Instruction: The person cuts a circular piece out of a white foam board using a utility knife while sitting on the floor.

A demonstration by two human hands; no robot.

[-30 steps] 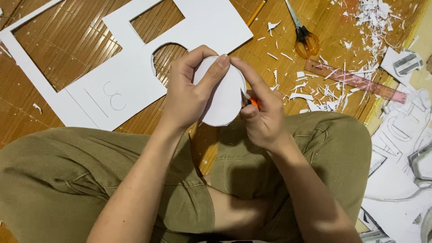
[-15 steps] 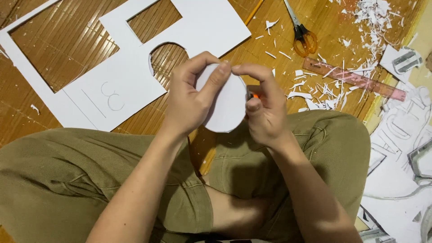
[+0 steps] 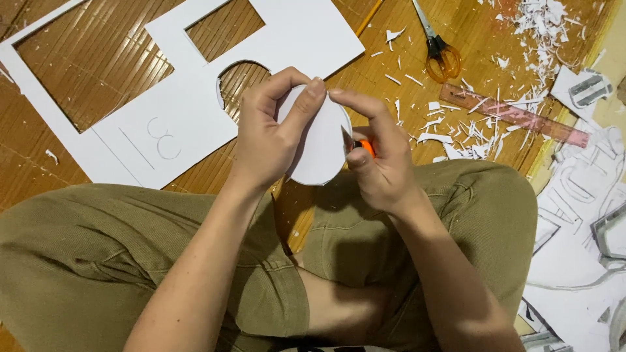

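Left hand grips the white foam-board disc. Right hand, just beside the disc, grips an orange craft knife at its edge.

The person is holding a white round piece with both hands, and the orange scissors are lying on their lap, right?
Not quite. The orange scissors lie on the wooden floor above the hands, beside the paper scraps, not on the lap. The head view shows it. The rest is right: the left hand and right hand both hold the white round piece.
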